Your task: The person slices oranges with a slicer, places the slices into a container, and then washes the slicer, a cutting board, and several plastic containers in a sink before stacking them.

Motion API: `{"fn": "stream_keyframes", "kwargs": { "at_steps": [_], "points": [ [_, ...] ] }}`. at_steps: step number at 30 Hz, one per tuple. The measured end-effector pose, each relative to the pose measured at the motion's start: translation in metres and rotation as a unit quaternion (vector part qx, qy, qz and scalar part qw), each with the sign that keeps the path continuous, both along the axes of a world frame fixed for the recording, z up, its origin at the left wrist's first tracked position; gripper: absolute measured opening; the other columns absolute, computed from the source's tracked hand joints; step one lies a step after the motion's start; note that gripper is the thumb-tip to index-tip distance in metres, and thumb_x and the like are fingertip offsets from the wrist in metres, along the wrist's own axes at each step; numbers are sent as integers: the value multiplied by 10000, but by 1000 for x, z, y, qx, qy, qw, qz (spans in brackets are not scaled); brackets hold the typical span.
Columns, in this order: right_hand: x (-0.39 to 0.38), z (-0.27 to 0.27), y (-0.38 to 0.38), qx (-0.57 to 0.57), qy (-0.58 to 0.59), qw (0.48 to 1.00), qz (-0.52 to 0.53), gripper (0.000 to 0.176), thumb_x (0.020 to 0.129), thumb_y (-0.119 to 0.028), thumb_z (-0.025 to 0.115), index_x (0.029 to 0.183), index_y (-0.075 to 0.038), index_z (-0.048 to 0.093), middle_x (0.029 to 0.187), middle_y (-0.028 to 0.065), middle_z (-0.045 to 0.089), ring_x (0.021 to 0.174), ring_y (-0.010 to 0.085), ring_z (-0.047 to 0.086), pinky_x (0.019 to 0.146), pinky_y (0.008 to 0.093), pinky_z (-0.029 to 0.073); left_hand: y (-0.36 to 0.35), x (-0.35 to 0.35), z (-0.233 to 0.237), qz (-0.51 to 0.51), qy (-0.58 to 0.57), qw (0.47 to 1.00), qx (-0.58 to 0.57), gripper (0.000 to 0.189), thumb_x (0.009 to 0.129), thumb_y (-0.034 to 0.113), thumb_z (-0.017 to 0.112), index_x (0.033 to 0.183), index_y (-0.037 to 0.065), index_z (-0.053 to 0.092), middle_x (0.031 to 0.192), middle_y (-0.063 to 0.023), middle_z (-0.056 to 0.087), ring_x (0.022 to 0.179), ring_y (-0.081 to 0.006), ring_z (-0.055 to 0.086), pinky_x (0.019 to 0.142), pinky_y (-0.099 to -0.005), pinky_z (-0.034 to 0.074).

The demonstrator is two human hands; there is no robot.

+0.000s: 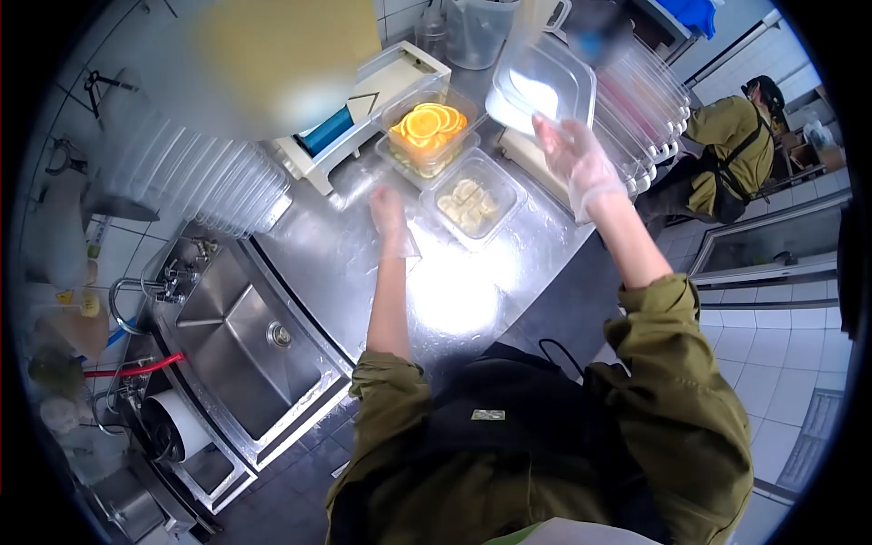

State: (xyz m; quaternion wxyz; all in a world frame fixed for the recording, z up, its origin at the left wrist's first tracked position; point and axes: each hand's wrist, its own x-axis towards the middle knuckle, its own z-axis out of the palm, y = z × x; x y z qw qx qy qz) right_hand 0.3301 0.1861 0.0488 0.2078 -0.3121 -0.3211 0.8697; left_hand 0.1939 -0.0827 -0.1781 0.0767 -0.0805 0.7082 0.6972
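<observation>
My right hand (581, 163), in a clear thin glove, grips the near side of an empty-looking clear plastic container (568, 80) and holds it tilted above the counter's right side. My left hand (389, 213), also gloved, hovers over the steel counter with its fingers drawn together and no object visible in them. Just beyond it, a clear container of orange slices (425, 125) sits on top of another container (427, 168) with pale green contents. Closer to me, an open clear container (480, 202) holds pale, whitish cut pieces.
Stacked clear containers (218, 182) stand at the left, and clear upright racks (640, 109) at the right. A cream-coloured device (400, 77) and a measuring jug (480, 32) are behind. A steel sink (250, 336) lies lower left. Another person (736, 145) works at the far right.
</observation>
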Motion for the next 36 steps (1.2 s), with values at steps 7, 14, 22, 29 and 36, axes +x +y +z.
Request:
{"fn": "stream_keyframes", "kwargs": {
  "at_steps": [7, 14, 22, 29, 36],
  "points": [
    [58, -5, -108, -291, -31, 950, -105, 399, 931, -170, 421, 1197, 114, 334, 1144, 235, 511, 1051, 307, 533, 912, 291, 478, -45, 55, 18, -54, -30, 998, 14, 293, 840, 163, 511, 1079, -3, 493, 990, -114, 543, 876, -203, 528, 797, -312, 425],
    [55, -65, -161, -436, 15, 897, -69, 415, 935, -210, 393, 1178, 126, 404, 1129, 243, 520, 1016, 314, 546, 846, 307, 507, -25, 127, 90, -162, -163, 961, 154, 533, 912, 412, 418, 1287, 39, 351, 1097, -113, 537, 891, -223, 582, 730, -335, 489],
    [26, -76, -177, -395, 9, 914, -94, 453, 951, -287, 381, 1212, 84, 380, 1204, 181, 480, 1051, 275, 521, 887, 278, 488, 25, 116, 79, -200, -334, 839, 379, 656, 914, 549, 266, 1288, 23, 381, 1257, -132, 465, 1155, -256, 461, 960, -358, 384],
    [29, -110, -151, -429, 142, 889, 71, 423, 926, -246, 413, 1258, 15, 382, 1210, 133, 491, 1105, 229, 479, 924, 349, 430, 2, 129, 78, -262, -129, 878, 380, 556, 917, 492, 364, 1260, 59, 425, 1151, -53, 515, 996, -153, 500, 833, -307, 429],
    [57, -91, -256, -99, 4, 971, 217, 237, 874, -265, 537, 995, -62, 523, 922, 56, 575, 849, 164, 553, 787, 304, 453, -131, 158, 143, -59, -99, 955, 271, 609, 911, 429, 424, 1387, 101, 231, 1327, -60, 410, 1169, -196, 440, 977, -347, 336]
  ]
}}
